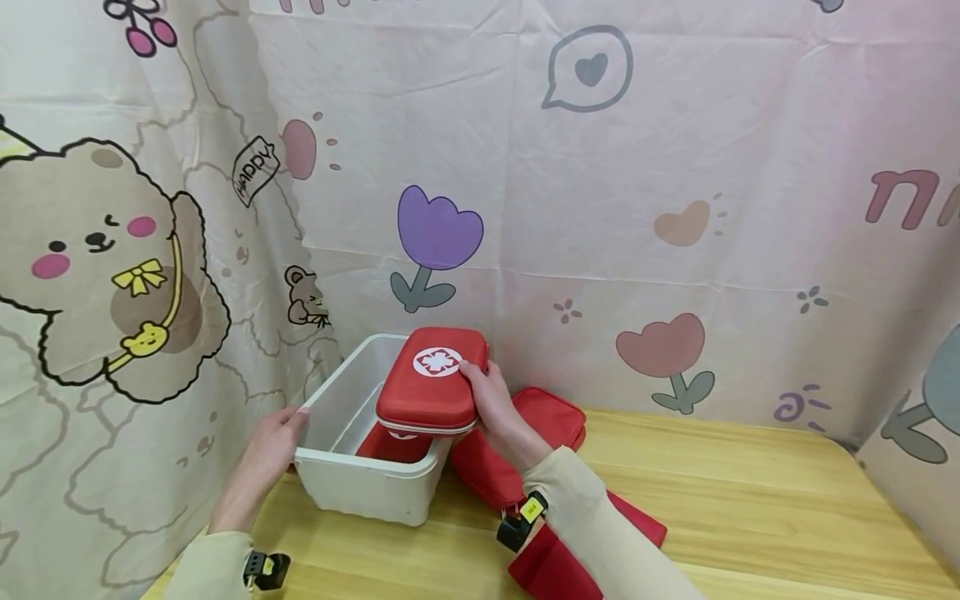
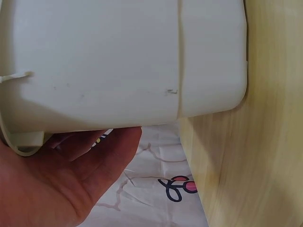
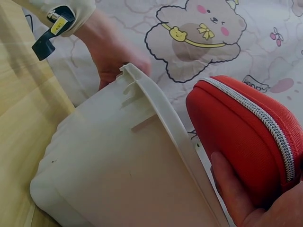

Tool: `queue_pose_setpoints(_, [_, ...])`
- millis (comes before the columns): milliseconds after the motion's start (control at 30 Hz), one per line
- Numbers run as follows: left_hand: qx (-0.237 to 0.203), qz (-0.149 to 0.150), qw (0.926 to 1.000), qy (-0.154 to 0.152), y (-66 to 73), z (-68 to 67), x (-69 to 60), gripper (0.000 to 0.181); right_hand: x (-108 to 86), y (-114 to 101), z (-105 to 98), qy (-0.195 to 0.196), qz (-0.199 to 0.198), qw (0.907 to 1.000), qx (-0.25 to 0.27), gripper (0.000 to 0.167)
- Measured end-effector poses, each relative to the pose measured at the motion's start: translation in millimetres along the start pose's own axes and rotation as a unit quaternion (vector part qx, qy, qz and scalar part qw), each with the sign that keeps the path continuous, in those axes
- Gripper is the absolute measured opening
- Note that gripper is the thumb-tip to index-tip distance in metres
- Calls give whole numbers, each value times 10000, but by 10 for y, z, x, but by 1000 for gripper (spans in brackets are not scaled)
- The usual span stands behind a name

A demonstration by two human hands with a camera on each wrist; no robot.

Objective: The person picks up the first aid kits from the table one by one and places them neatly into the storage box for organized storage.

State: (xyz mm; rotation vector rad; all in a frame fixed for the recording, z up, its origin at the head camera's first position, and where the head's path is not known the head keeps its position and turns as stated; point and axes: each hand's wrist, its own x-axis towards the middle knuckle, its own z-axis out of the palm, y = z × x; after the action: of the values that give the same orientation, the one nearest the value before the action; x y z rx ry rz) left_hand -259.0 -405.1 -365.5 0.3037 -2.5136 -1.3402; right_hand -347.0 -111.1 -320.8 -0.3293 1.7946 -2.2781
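My right hand (image 1: 495, 400) grips a red zippered first-aid case (image 1: 427, 392) by its right side, thumb on top near the white emblem. The case is held above the right part of a white plastic bin (image 1: 367, 492), slightly tilted. In the right wrist view its silver zipper (image 3: 255, 113) runs along the edge, and fingers curl beneath it. Inside the bin another red case (image 1: 393, 447) lies partly hidden below the held one. My left hand (image 1: 273, 446) holds the bin's left rim; the left wrist view shows its fingers against the outer wall.
Right of the bin a red pouch (image 1: 551, 417) lies on the wooden table (image 1: 750, 492). Another flat red item (image 1: 558, 567) lies nearer, partly covered by my right forearm. A printed curtain (image 1: 585, 167) hangs behind and at the left.
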Motion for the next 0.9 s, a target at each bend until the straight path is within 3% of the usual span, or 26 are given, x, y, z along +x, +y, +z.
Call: queue_pose_setpoints(900, [-5, 28, 10000, 38, -1, 0, -14, 46, 138, -30, 182, -51, 355, 9989, -286, 58])
